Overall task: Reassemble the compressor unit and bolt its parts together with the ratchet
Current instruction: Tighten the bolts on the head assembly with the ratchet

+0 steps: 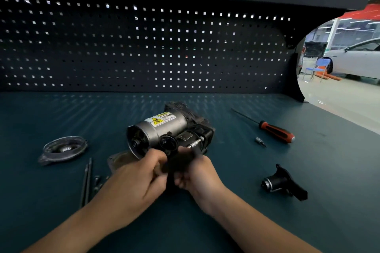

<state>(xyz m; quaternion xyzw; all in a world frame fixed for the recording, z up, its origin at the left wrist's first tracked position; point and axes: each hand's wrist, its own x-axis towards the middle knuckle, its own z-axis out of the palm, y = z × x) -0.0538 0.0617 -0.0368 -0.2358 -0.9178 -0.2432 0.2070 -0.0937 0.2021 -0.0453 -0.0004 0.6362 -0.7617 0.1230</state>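
The compressor unit (164, 127), a silver cylinder with a yellow warning label and a black body behind it, lies on the teal bench (61, 112) at centre. My left hand (135, 180) and my right hand (195, 172) are closed together on a dark ratchet handle (174, 162) just in front of it. A silver socket extension (195, 144) runs from the handle into the unit's right side. A round metal end cover (63, 148) lies to the left. Two long bolts (86, 182) and small screws (96, 180) lie near my left wrist.
An orange-and-black screwdriver (275, 130) and a small bit (259, 141) lie at the right. A black motor-like part (283, 182) sits at front right. A flat plate (119, 159) is partly hidden under my left hand. A dark pegboard (144, 47) backs the bench.
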